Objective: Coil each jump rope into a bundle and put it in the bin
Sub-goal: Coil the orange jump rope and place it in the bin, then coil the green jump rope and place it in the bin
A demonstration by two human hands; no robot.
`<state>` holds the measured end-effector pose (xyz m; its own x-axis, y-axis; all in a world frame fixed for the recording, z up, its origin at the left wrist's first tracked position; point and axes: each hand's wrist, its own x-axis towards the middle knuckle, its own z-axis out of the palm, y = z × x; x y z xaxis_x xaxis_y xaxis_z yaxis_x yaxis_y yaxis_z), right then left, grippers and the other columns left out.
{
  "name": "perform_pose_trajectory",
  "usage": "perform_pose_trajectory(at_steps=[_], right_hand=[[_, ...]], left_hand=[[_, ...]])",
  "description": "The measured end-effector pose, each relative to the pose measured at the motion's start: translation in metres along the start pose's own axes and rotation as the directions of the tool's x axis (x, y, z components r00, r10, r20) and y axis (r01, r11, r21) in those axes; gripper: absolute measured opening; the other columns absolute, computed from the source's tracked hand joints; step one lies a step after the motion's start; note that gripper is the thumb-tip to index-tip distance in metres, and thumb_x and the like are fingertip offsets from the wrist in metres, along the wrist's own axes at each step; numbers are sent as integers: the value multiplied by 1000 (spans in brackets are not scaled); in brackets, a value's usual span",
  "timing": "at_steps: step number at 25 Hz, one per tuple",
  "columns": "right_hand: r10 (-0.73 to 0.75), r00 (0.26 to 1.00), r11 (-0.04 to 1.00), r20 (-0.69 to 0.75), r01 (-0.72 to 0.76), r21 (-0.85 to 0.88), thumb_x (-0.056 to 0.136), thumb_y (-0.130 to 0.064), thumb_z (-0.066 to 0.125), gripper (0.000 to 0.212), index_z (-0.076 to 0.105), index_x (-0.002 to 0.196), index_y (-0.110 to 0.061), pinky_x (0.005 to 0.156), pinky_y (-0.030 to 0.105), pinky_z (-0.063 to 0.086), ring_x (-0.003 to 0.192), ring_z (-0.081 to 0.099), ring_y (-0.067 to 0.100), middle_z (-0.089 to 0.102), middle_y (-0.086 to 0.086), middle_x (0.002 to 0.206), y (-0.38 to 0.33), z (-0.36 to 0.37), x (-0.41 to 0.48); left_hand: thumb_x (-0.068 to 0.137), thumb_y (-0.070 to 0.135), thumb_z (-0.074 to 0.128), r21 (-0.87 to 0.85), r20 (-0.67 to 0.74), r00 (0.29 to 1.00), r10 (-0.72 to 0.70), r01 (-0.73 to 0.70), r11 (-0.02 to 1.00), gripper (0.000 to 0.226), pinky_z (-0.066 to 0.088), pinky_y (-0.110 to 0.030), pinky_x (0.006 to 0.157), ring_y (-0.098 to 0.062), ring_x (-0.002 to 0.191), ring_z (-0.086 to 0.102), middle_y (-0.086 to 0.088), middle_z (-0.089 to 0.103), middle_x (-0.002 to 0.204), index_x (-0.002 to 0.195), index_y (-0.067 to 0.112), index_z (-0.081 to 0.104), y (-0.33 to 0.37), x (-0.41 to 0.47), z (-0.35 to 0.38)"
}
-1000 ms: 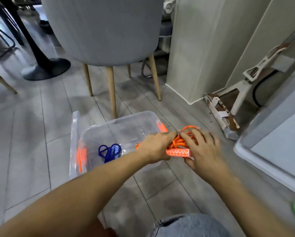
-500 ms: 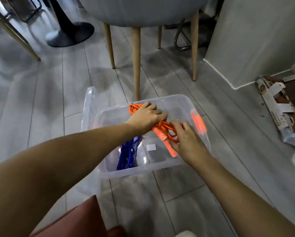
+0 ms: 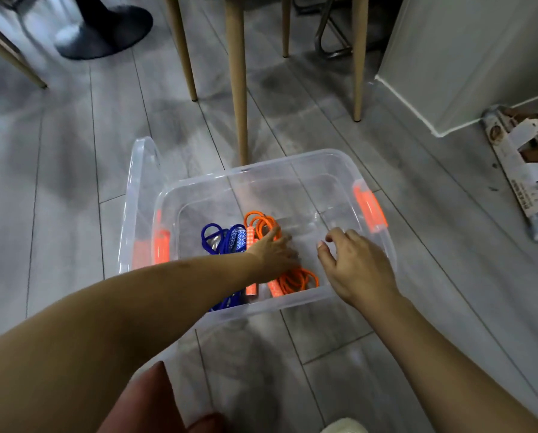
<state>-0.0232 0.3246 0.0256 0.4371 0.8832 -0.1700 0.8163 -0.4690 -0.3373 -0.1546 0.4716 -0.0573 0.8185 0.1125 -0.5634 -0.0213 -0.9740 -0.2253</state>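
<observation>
Head view: clear plastic bin (image 3: 296,165) on the floor.
Orange jump rope (image 3: 296,281): coiled inside it, beside the blue jump rope (image 3: 227,240).
Left hand (image 3: 274,250): flat on the orange rope; grip unclear.
Right hand (image 3: 356,265): open, empty.
Writing: none readable.

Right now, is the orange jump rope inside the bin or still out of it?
Inside. The orange jump rope lies coiled on the floor of the bin, beside the blue rope, under the left hand.

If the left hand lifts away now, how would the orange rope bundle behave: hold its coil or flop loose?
Probably loosens somewhat: the orange rope is thin cord in loose loops, with no visible tie. It looks light and floppy, so loops would sag if lifted. The bin walls and the blue rope beside it should keep it from spreading far.
</observation>
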Motion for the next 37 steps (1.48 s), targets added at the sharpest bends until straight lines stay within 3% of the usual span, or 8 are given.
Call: perform_pose_trajectory(at_steps=[4,9,13,16,19,23,30,37], right_hand=[[4,1000,999,19,-3,-39,104,-43,33,41,59,122,-17,85,40,44,101,60,28,65,8,113,-4,1,-4],[25,1000,999,-17,-26,-38,105,-40,34,40,60,120,-14,82,39,45,98,61,29,65,9,111,-4,1,-6],[-38,996,999,-86,38,-7,103,-34,41,32,63,114,-12,77,36,42,93,60,29,64,8,105,-4,2,-7],[-120,974,992,-194,124,4,98,-25,53,23,66,113,-13,78,39,46,91,60,29,64,7,106,-4,2,-12],[-126,966,992,-228,123,-27,92,-22,57,34,63,125,-16,89,40,49,104,60,26,62,5,121,2,-1,-20],[-47,964,999,-261,41,-30,91,-22,59,46,55,137,-18,100,41,46,121,56,27,56,6,137,13,-21,-41],[108,921,992,-374,-123,-14,89,-22,64,54,51,141,-19,107,39,42,127,53,24,55,6,141,56,-77,-105],[177,887,967,-426,-238,-94,94,-26,56,53,43,146,-22,108,41,39,129,49,25,49,4,145,121,-158,-207]], left_hand=[[95,28,54,-276,173,983,-58,105,956,59,20,-71,111,-33,150,11,-2,31,158,150,29,32,12,-8,15],[94,25,60,-325,320,944,-79,188,927,62,37,-68,104,-34,149,7,1,29,156,150,32,35,-5,-38,34],[97,32,51,-428,377,913,-157,322,844,48,36,-70,103,-34,149,9,-1,35,154,144,24,45,7,-35,24],[98,36,47,-477,282,934,-220,336,812,39,38,-62,102,-31,135,38,-2,52,140,135,23,53,14,-32,7],[97,30,52,-623,164,947,-276,316,716,33,48,-45,95,-26,116,56,-3,61,130,129,26,55,12,-35,-18],[94,24,52,-750,-98,906,-412,205,629,39,48,-43,97,-26,118,55,-3,54,137,133,26,52,29,-49,-71],[91,33,54,-673,-462,787,-408,-12,740,45,45,-44,94,-27,119,52,5,50,139,136,28,50,86,-66,-181],[94,35,49,-592,-559,778,-288,-131,796,41,35,-41,106,-22,129,43,10,46,141,135,32,48,164,-69,-283]])
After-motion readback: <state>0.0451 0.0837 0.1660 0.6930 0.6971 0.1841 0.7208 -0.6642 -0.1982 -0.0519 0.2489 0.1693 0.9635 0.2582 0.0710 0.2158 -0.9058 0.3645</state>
